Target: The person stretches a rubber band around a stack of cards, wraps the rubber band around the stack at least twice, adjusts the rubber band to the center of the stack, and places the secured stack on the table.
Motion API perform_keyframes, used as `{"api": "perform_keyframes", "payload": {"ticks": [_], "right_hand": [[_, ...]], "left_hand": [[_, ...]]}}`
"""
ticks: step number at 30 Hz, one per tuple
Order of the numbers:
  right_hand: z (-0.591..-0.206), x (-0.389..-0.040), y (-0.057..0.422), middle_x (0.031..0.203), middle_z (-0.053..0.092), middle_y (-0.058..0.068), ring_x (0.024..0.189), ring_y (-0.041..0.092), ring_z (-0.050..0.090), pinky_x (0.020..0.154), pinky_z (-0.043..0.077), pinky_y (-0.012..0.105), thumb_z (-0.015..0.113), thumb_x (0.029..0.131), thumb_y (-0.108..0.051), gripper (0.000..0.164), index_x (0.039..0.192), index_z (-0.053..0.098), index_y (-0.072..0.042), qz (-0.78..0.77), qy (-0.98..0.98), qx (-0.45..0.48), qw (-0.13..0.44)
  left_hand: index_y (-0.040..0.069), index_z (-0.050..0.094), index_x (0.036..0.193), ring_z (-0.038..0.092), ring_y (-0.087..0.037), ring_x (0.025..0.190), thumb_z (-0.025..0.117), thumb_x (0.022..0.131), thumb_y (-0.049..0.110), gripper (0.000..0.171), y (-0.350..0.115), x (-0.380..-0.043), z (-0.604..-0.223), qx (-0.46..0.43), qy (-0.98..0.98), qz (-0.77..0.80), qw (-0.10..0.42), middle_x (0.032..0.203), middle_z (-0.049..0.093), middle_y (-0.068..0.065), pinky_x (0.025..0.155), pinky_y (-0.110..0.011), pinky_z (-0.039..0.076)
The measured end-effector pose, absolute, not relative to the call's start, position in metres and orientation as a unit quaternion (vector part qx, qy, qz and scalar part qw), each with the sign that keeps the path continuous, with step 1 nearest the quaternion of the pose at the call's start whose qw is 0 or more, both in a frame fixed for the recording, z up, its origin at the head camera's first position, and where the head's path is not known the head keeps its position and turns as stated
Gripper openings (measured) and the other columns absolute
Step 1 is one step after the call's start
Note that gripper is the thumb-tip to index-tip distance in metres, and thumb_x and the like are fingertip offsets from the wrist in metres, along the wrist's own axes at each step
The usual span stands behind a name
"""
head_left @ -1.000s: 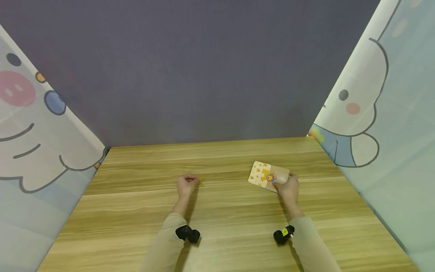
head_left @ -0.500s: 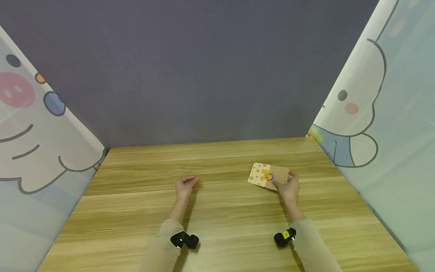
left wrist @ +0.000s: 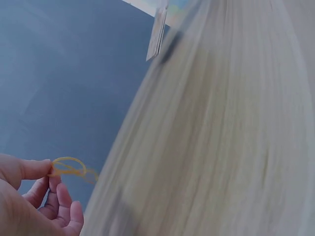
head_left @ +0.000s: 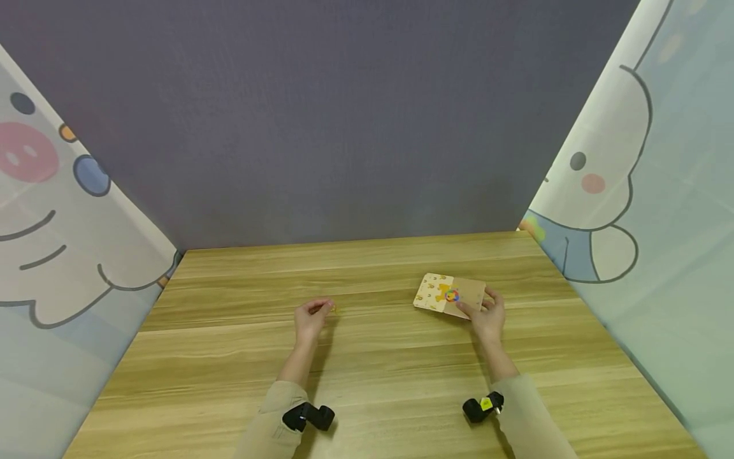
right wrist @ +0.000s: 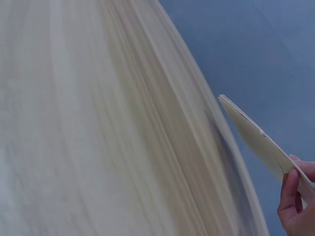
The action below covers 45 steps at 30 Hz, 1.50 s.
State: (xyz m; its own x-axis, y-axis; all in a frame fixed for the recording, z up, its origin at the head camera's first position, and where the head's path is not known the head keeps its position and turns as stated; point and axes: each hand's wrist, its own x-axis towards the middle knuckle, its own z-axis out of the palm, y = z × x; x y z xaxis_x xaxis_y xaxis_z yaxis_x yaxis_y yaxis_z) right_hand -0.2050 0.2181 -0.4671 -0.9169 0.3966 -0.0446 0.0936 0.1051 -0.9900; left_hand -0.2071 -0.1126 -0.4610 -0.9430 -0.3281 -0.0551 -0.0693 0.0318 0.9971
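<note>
My left hand [head_left: 309,322] pinches a thin yellow rubber band [left wrist: 70,171] between thumb and index finger. Its loops stick out past the fingertips, and the other fingers curl loosely below. On the right side, my right hand [head_left: 489,320] grips the near right corner of a small notebook [head_left: 434,294], thumb on top and fingers beneath. The cover is part cream with little bear prints, part tan, with a colourful bear figure in the middle. Seen edge-on in the right wrist view, the notebook [right wrist: 253,132] is thin and layered, held tilted above the table.
The wood-grain table [head_left: 378,382] spreads under both hands. A dark grey panel [head_left: 344,127] stands along its back edge. Pale curtains with cartoon animals, a left curtain [head_left: 69,255] and a right curtain [head_left: 659,255], flank the sides. Black cameras sit on both wrists.
My left hand has drawn slightly back and left with the rubber band. The notebook has shifted a little left and changed its tilt in my right hand, and the glare on its cover is gone.
</note>
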Motion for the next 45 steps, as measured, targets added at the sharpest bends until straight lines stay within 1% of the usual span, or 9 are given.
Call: {"api": "perform_keyframes", "payload": {"ticks": [7, 11, 14, 18, 23, 28, 34, 41, 45], "right_hand": [[-0.484, -0.209, 0.22, 0.103, 0.045, 0.013, 0.076, 0.01, 0.058, 0.069, 0.051, 0.022, 0.074, 0.07, -0.004, 0.082, 0.134, 0.023, -0.003, 0.702, -0.692, -0.113, 0.125], [-0.491, -0.211, 0.217, 0.102, 0.047, 0.012, 0.074, 0.01, 0.059, 0.067, 0.051, 0.023, 0.076, 0.068, -0.007, 0.082, 0.133, 0.026, -0.006, 0.7, -0.691, -0.114, 0.14], [-0.492, -0.209, 0.215, 0.102, 0.047, 0.014, 0.074, 0.011, 0.06, 0.067, 0.052, 0.024, 0.075, 0.068, -0.006, 0.082, 0.133, 0.026, -0.005, 0.699, -0.693, -0.1, 0.146], [-0.489, -0.206, 0.211, 0.103, 0.048, 0.015, 0.076, 0.013, 0.06, 0.069, 0.051, 0.026, 0.076, 0.068, -0.006, 0.082, 0.133, 0.026, -0.005, 0.712, -0.681, -0.091, 0.145], [-0.489, -0.203, 0.208, 0.102, 0.048, 0.015, 0.078, 0.014, 0.06, 0.07, 0.051, 0.028, 0.077, 0.067, -0.009, 0.082, 0.132, 0.027, -0.005, 0.723, -0.67, -0.08, 0.145], [-0.492, -0.201, 0.206, 0.103, 0.048, 0.018, 0.079, 0.017, 0.061, 0.07, 0.051, 0.031, 0.079, 0.064, -0.014, 0.086, 0.132, 0.027, -0.005, 0.736, -0.66, -0.057, 0.141], [-0.498, -0.202, 0.203, 0.103, 0.051, 0.016, 0.08, 0.02, 0.062, 0.071, 0.051, 0.033, 0.082, 0.058, -0.02, 0.089, 0.131, 0.032, -0.009, 0.757, -0.637, -0.072, 0.127], [-0.483, -0.19, 0.191, 0.1, 0.052, 0.012, 0.079, 0.018, 0.061, 0.069, 0.052, 0.029, 0.075, 0.069, -0.006, 0.076, 0.131, 0.03, -0.005, 0.775, -0.62, -0.033, 0.119], [-0.487, -0.192, 0.189, 0.101, 0.052, 0.014, 0.08, 0.021, 0.062, 0.069, 0.051, 0.032, 0.078, 0.065, -0.012, 0.081, 0.13, 0.031, -0.005, 0.782, -0.612, -0.029, 0.118]], "left_hand": [[-0.009, 0.057, 0.095, 0.063, -0.021, 0.075, 0.054, 0.088, 0.003, 0.014, -0.112, -0.198, -0.452, 0.103, -0.691, -0.713, 0.057, 0.081, 0.066, -0.01, 0.07, -0.033, 0.05], [-0.008, 0.051, 0.099, 0.061, -0.028, 0.087, 0.047, 0.091, 0.005, 0.015, -0.11, -0.194, -0.447, 0.078, -0.684, -0.725, 0.041, 0.091, 0.065, -0.017, 0.084, -0.046, 0.043], [-0.01, 0.047, 0.102, 0.058, -0.029, 0.093, 0.044, 0.092, 0.004, 0.018, -0.108, -0.191, -0.443, 0.067, -0.666, -0.743, 0.033, 0.096, 0.063, -0.019, 0.089, -0.048, 0.04], [-0.011, 0.046, 0.104, 0.055, -0.03, 0.096, 0.043, 0.091, 0.002, 0.019, -0.108, -0.187, -0.439, 0.065, -0.646, -0.76, 0.034, 0.093, 0.064, -0.017, 0.09, -0.044, 0.038], [-0.008, 0.049, 0.096, 0.056, -0.029, 0.094, 0.046, 0.09, 0.002, 0.012, -0.108, -0.186, -0.438, 0.053, -0.615, -0.785, 0.049, 0.087, 0.066, -0.011, 0.085, -0.034, 0.042], [-0.006, 0.049, 0.095, 0.058, -0.028, 0.094, 0.05, 0.09, 0.005, 0.013, -0.107, -0.185, -0.439, 0.005, -0.555, -0.83, 0.048, 0.1, 0.064, -0.013, 0.084, -0.031, 0.045], [-0.013, 0.041, 0.114, 0.05, -0.04, 0.104, 0.045, 0.093, 0.011, 0.032, -0.108, -0.182, -0.44, -0.074, -0.525, -0.846, 0.045, 0.115, 0.054, -0.022, 0.088, -0.033, 0.044], [-0.016, 0.041, 0.119, 0.061, -0.02, 0.093, 0.041, 0.092, -0.003, 0.03, -0.107, -0.18, -0.443, -0.143, -0.563, -0.809, 0.089, 0.121, 0.047, -0.027, 0.09, -0.031, 0.042], [-0.017, 0.043, 0.118, 0.063, -0.019, 0.086, 0.044, 0.09, -0.005, 0.03, -0.106, -0.179, -0.443, -0.15, -0.552, -0.813, 0.108, 0.12, 0.045, -0.029, 0.087, -0.035, 0.045]]}}
